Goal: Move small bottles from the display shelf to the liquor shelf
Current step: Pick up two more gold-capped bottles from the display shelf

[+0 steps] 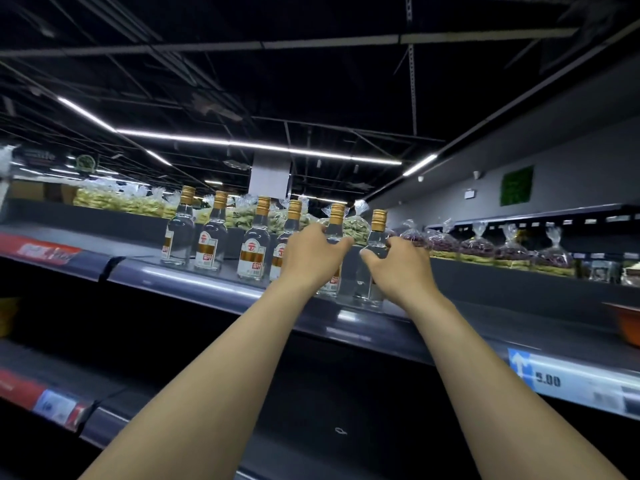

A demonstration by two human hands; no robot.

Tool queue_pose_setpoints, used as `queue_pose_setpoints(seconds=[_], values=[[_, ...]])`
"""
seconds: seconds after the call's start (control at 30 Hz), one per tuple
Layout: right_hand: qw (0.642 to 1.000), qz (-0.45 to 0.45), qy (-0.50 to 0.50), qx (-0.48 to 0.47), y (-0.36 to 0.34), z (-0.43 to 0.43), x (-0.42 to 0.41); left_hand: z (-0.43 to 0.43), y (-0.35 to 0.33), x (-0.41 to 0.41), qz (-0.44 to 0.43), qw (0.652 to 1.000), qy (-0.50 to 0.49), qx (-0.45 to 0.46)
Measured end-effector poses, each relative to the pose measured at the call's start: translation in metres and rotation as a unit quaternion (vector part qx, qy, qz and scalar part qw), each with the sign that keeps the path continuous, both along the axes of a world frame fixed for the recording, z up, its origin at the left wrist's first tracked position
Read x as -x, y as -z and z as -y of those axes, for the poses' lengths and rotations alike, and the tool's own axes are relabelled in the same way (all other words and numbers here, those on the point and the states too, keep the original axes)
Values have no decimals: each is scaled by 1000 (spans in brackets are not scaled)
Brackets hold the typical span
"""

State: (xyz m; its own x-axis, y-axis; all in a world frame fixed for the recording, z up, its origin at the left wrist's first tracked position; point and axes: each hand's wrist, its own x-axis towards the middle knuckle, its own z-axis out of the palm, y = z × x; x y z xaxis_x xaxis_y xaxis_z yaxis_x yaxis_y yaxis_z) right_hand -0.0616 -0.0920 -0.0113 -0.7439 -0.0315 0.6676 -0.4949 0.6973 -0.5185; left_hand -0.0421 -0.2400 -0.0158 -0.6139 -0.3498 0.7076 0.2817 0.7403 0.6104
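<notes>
Several small clear bottles with gold caps and white-and-gold labels stand in a row on a grey shelf. My left hand is wrapped around the body of the fifth bottle. Just to its right, my right hand grips the sixth bottle, the last in the row. Both bottles rest upright on the shelf, close together. The other bottles stand free to the left, the fourth partly hidden behind my left hand.
Bagged green snacks and bagged dark red goods line a ledge behind the bottles. A price tag reading 5.00 sits on the shelf edge at right. Dark shelves lie below. An orange object shows at far right.
</notes>
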Motion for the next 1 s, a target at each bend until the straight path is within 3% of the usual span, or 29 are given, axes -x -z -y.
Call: queue_pose_setpoints(seconds=[0.2,0.5,0.8,1.0], values=[[999,-2,-39,29,-6,0,0,4,-2,10,5,999,19,-37],[991,-49,-49,114,-8,-5,-23,-7,-1,-13,-78,996,45,-24],[985,-97,66,123,-21,-41,-108,-32,-23,-81,-135,979,147,-30],[975,-113,159,105,14,-81,-187,-80,14,-145,-135,961,241,-26]])
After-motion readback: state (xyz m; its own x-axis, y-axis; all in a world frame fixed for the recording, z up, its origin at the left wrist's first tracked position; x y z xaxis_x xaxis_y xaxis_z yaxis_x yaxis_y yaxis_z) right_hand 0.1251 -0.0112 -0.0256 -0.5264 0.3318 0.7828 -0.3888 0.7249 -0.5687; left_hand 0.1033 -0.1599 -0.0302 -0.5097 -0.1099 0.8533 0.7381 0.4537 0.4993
